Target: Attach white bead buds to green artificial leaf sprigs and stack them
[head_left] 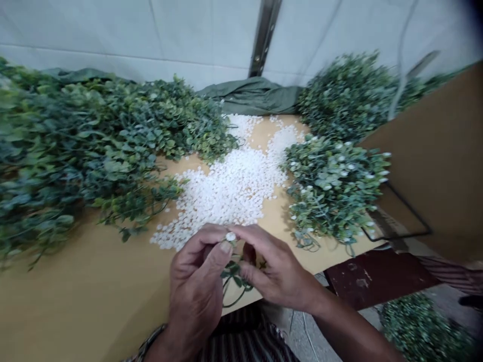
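My left hand [199, 281] and my right hand [273, 266] meet over the near edge of the table. Between the left thumb and forefinger sits a small white bead [230, 236], and the right forefinger touches it too. The right fingers curl round an artificial leaf sprig [236, 276], whose green leaves and thin stem hang below both hands. How bead and sprig join is hidden by the fingers. Just beyond my hands lies a spread heap of white beads [230, 191].
A large pile of green sprigs [94, 136] covers the left of the tan tabletop [113, 286]. White-tipped sprigs [335, 186] lie at right, with more foliage [347, 95] behind. A cardboard sheet [433, 166] stands at far right. Dark green cloth [256, 95] lines the wall.
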Demonstrator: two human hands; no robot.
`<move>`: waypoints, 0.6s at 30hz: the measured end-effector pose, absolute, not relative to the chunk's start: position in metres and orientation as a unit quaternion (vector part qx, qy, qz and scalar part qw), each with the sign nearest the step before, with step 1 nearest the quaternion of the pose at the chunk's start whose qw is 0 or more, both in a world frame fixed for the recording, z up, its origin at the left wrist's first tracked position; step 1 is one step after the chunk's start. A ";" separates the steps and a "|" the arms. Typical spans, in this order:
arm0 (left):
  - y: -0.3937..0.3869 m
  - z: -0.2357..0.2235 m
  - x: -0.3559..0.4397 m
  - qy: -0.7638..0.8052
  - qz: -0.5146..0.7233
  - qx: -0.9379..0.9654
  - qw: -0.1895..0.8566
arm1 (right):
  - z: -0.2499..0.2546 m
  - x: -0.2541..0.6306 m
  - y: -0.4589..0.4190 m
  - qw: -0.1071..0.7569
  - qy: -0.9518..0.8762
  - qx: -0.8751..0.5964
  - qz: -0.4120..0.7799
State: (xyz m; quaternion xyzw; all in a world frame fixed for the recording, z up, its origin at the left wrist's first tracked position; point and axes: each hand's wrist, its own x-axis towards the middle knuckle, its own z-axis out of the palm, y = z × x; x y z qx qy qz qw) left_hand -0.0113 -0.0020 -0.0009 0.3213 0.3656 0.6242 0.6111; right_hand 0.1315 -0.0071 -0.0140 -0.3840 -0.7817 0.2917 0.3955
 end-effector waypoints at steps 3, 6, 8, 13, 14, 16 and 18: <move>0.000 -0.002 -0.007 0.369 0.659 0.343 0.558 | -0.007 0.134 -0.006 0.382 -0.802 -0.380 0.259; 0.003 -0.002 -0.005 0.372 0.662 0.357 0.544 | 0.000 0.141 -0.003 0.361 -0.828 -0.354 0.242; 0.005 -0.001 -0.003 0.373 0.668 0.357 0.536 | 0.003 0.144 -0.004 0.352 -0.845 -0.344 0.212; 0.006 0.000 0.002 0.376 0.668 0.353 0.536 | 0.007 0.146 -0.014 0.282 -0.884 -0.368 0.063; 0.006 0.000 0.002 0.378 0.657 0.349 0.551 | 0.010 0.149 -0.017 0.277 -0.885 -0.371 0.038; 0.005 0.001 0.001 0.393 0.629 0.333 0.582 | 0.021 0.161 -0.021 0.298 -0.875 -0.382 -0.011; 0.003 0.001 -0.003 0.420 0.609 0.314 0.596 | 0.035 0.185 -0.022 0.321 -0.845 -0.419 -0.082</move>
